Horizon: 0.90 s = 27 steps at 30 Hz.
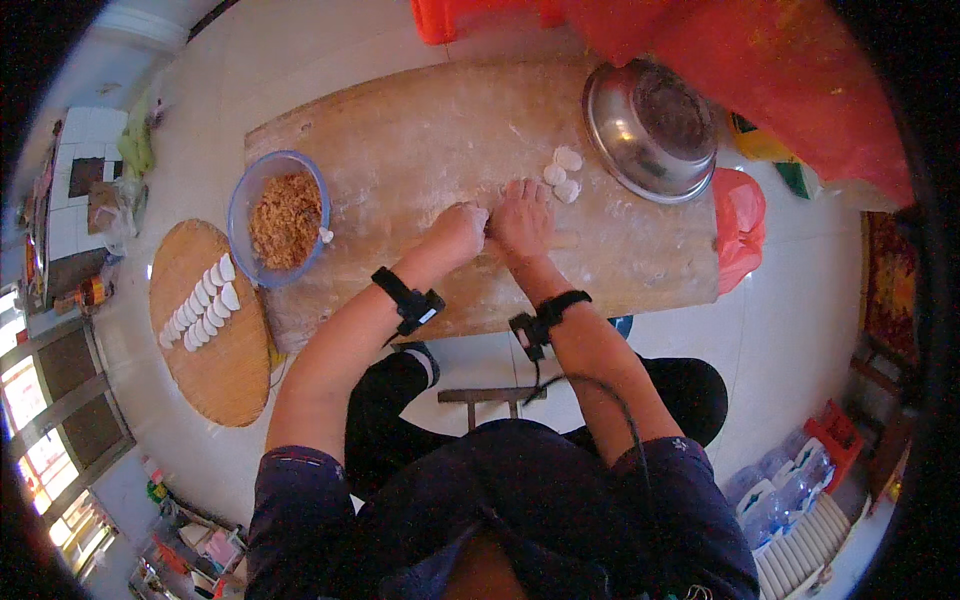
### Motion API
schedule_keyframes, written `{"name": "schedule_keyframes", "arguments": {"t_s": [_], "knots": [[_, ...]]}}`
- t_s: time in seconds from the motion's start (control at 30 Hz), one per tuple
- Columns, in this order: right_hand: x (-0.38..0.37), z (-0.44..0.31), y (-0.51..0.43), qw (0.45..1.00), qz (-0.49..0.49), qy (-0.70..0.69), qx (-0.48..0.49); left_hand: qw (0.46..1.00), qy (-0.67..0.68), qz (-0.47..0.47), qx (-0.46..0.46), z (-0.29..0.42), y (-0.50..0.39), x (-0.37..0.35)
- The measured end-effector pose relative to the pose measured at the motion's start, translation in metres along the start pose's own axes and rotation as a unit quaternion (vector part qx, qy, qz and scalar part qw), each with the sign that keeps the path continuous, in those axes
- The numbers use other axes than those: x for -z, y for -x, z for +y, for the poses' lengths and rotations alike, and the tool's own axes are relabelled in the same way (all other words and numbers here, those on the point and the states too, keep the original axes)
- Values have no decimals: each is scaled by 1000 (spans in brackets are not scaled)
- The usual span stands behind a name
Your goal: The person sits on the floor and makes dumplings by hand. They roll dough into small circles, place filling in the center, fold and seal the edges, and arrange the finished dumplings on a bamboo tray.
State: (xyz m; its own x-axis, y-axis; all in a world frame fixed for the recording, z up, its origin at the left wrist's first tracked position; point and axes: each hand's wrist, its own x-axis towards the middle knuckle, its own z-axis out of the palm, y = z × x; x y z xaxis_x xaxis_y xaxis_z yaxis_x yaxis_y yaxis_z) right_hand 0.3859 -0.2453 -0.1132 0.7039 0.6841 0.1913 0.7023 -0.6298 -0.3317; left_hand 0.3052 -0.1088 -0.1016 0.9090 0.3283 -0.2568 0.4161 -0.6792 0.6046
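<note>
My left hand (463, 228) is curled low over the middle of a floured wooden board (420, 135). Right beside it, my right hand (523, 219) lies palm down, its fingers stretched forward. Whatever is under the palms or inside the curled fingers is hidden. A pale strip (564, 240), possibly the end of a rolling pin, shows faintly beside my right wrist. Several small flattened dough pieces (568, 159) lie just beyond my right fingers. At the board's left end stands a blue-rimmed plastic bowl (325, 196) of brown minced filling (286, 222), with a small white piece (325, 235) at its rim.
Left of the board, a round woven tray (225, 382) carries rows of white folded dumplings (196, 304). An upturned metal basin (626, 124) sits at the far right corner, near a red plastic bag (739, 225). Red cloth (765, 67) hangs above. Plastic bottles (787, 480) stand lower right.
</note>
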Motion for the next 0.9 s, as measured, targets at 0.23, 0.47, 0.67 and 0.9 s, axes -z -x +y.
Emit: {"name": "schedule_keyframes", "arguments": {"t_s": [0.23,0.47,0.67,0.9], "knots": [[20,-3,35,999,-9,-15,39,996,73,-41,41,-15,3,1],[0,-3,5,995,87,26,27,999,-44,-8,13,2,-3,6],[1,-1,38,996,41,7,77,994,46,-65,81,-6,11,12],[3,-3,25,998,42,28,48,998,-10,51,-22,-7,1,1]]}}
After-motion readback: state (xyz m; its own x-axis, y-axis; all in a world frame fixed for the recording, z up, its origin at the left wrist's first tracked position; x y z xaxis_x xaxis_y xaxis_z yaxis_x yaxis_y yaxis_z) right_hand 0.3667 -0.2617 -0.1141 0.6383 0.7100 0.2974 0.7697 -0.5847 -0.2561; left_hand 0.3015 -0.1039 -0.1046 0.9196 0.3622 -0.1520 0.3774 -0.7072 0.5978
